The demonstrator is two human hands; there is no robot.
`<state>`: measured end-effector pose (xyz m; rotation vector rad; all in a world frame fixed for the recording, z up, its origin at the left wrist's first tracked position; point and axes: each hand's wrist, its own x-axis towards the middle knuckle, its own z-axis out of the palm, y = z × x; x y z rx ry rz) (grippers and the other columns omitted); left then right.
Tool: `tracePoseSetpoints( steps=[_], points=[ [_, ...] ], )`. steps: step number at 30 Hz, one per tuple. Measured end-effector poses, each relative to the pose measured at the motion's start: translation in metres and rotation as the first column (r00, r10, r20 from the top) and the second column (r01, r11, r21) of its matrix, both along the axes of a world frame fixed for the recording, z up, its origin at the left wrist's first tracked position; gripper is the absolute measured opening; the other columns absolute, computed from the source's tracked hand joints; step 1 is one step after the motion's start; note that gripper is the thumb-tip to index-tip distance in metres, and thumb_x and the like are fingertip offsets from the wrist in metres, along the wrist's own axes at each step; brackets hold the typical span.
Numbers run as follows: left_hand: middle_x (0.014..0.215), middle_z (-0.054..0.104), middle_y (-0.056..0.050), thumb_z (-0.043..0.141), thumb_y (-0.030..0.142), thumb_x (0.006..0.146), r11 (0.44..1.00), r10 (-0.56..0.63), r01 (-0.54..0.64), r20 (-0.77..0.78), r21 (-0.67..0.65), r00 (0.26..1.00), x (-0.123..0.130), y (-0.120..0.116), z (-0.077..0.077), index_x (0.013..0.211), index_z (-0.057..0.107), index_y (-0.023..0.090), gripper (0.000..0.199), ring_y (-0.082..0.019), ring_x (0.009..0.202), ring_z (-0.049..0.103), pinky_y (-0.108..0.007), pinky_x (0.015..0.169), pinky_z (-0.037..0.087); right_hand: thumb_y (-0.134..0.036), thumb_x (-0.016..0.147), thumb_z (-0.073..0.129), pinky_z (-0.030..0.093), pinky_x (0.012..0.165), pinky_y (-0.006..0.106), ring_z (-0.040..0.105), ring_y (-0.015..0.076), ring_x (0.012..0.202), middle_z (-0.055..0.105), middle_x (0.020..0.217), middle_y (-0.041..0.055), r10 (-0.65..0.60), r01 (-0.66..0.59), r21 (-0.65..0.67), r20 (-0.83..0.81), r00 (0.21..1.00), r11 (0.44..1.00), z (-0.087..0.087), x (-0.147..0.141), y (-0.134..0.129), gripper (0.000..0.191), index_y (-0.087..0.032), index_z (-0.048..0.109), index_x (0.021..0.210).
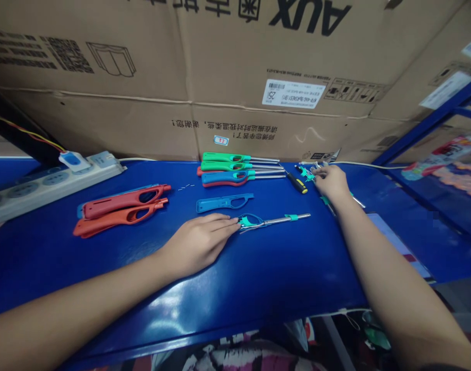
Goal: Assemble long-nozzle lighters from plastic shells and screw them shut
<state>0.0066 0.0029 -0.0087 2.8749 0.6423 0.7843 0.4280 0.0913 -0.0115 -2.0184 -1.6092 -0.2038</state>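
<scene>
My left hand (202, 242) is closed on the green end of a lighter core (278, 220), whose metal tube points right. Just behind it lies an empty blue shell half (223, 203). At the back right, my right hand (328, 180) has its fingers bent together over a cluster of green-and-metal lighter parts (307, 174); what it pinches is partly hidden. Between the hands is a screwdriver (297, 183) with a black and yellow handle. Several lighters with green, blue and red handles (225, 166) are stacked near the cardboard. Red and orange shell halves (123, 206) lie to the left.
A white power strip (53, 178) with a plug sits at the back left. Large cardboard boxes (143, 113) stand along the back edge of the blue table (258, 278). A few tiny pins (186, 186) lie near the shells. Blue metal framing (424, 116) rises on the right.
</scene>
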Motion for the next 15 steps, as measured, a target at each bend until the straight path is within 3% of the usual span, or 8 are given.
tracePoseSetpoints(
  steps=[2,5,8,10,13,15],
  points=[
    [0.131,0.069,-0.007,0.048,0.012,0.099,0.999,-0.016,0.016,0.002,-0.042,1.0,0.0,0.001,-0.001,0.131,0.064,0.016,0.036,-0.023,0.121,0.065,-0.039,0.101,0.059,-0.01,0.068,0.056,0.056,0.084,0.039,0.068,0.0242,0.077,0.07,0.089,0.0127,-0.038,0.04,0.042,-0.066,0.997,0.998,0.002,-0.001,-0.002,0.021,-0.013,0.073,0.081],
    [0.136,0.067,-0.007,0.045,0.01,0.099,0.994,-0.037,0.037,0.009,-0.101,0.999,0.001,0.002,-0.003,0.136,0.06,0.017,0.041,-0.022,0.126,0.062,-0.04,0.107,0.055,-0.011,0.071,0.057,0.056,0.086,0.041,0.069,0.0212,0.076,0.068,0.105,0.0163,-0.063,0.086,0.14,-0.162,0.985,0.986,0.009,-0.006,-0.004,0.022,-0.012,0.069,0.09],
    [0.135,0.066,-0.008,0.048,0.013,0.1,0.988,-0.023,0.033,0.068,-0.149,0.997,0.002,0.001,-0.004,0.139,0.056,0.018,0.041,-0.021,0.126,0.062,-0.04,0.108,0.053,-0.014,0.076,0.061,0.058,0.082,0.039,0.07,0.0209,0.082,0.066,0.108,0.0151,0.02,0.034,0.22,-0.236,0.972,0.975,0.018,-0.023,-0.005,0.023,-0.014,0.065,0.099],
    [0.135,0.066,-0.009,0.051,0.016,0.1,0.986,0.013,0.01,0.134,-0.167,0.991,0.002,0.001,-0.003,0.142,0.053,0.017,0.043,-0.021,0.124,0.062,-0.04,0.107,0.054,-0.02,0.08,0.065,0.06,0.079,0.037,0.07,0.0209,0.084,0.067,0.101,0.0116,0.131,-0.066,0.248,-0.257,0.958,0.967,0.024,-0.043,-0.009,0.018,-0.015,0.064,0.097],
    [0.137,0.064,-0.011,0.054,0.019,0.1,0.984,0.075,-0.04,0.197,-0.176,0.977,0.003,0.001,-0.001,0.147,0.047,0.018,0.048,-0.022,0.126,0.06,-0.042,0.107,0.053,-0.027,0.082,0.071,0.058,0.083,0.036,0.068,0.0211,0.095,0.066,0.111,0.01,0.343,-0.282,0.276,-0.207,0.916,0.919,0.03,-0.085,-0.027,0.012,-0.019,0.067,0.089],
    [0.14,0.061,-0.012,0.055,0.021,0.1,0.982,0.108,-0.071,0.217,-0.173,0.97,0.003,0.001,0.002,0.149,0.044,0.02,0.05,-0.023,0.129,0.056,-0.045,0.108,0.051,-0.026,0.089,0.066,0.056,0.087,0.038,0.065,0.0228,0.102,0.064,0.115,0.0117,0.615,-0.585,0.237,-0.077,0.785,0.776,0.034,-0.117,-0.047,0.008,-0.018,0.067,0.091]
  ],
)
